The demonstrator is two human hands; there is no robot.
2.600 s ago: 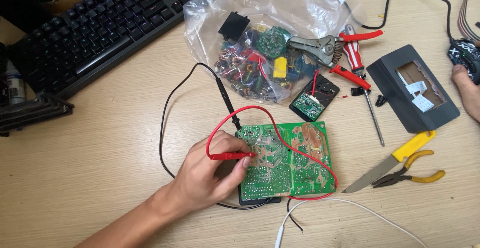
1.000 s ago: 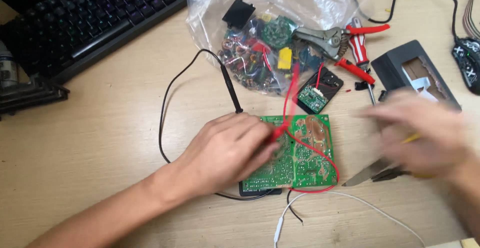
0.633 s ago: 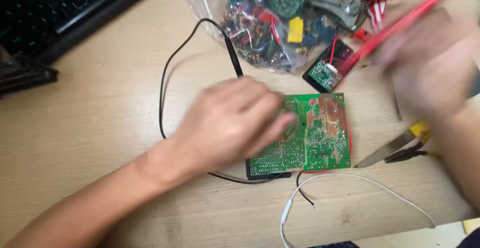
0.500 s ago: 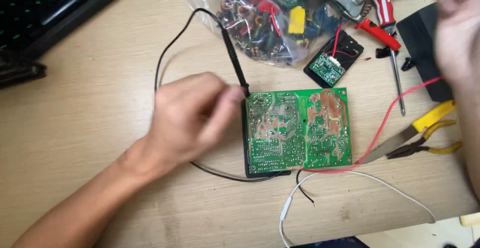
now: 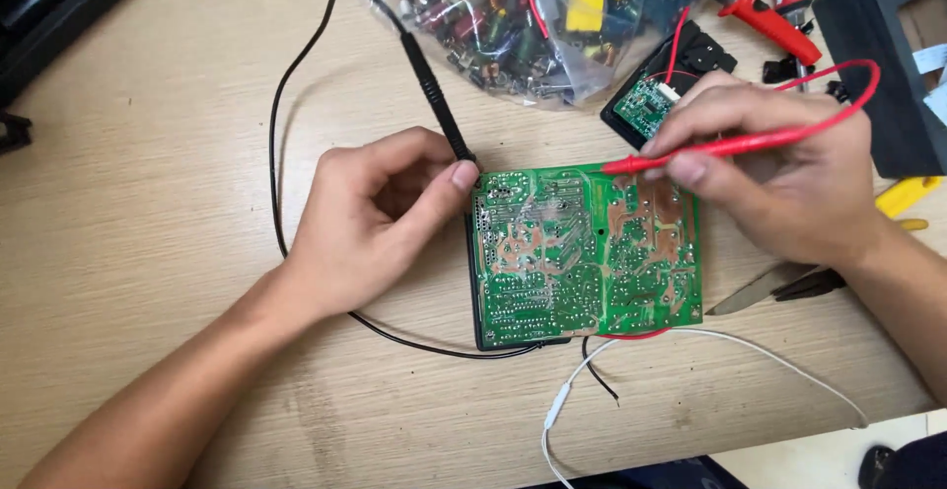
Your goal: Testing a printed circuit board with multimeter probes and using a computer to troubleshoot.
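At the middle of the wooden table (image 5: pixel 148 153) lies a green circuit board (image 5: pixel 587 252), solder side up, flat and square to the near edge.

Left hand (image 5: pixel 370 218): fingers curled, thumb and forefinger pinching the black probe (image 5: pixel 439 99) near its tip, which sits at the board's far left corner. Its black lead loops left and passes under the board.

Right hand (image 5: pixel 779 168): thumb and fingers pressed together around the red probe (image 5: pixel 735 142), held like a pen, tip on the board's far edge near the middle. Its red lead arcs back over the hand.

Risks, as judged:
- The solder joints are closely packed; a slight slip of either tip could bridge two neighbours or land on the wrong point.
- The red lead's loop could tug the probe off its mark.
- The board seems to rest on something dark and may rock under pressure.

Board condition: silvery tracks at left and centre, coppery patches at right, a small hole near the middle. No damage can be made out.

Beyond it, a clear bag of parts (image 5: pixel 523 15) and a small open meter (image 5: pixel 666 94); pliers (image 5: pixel 789 287) at right.
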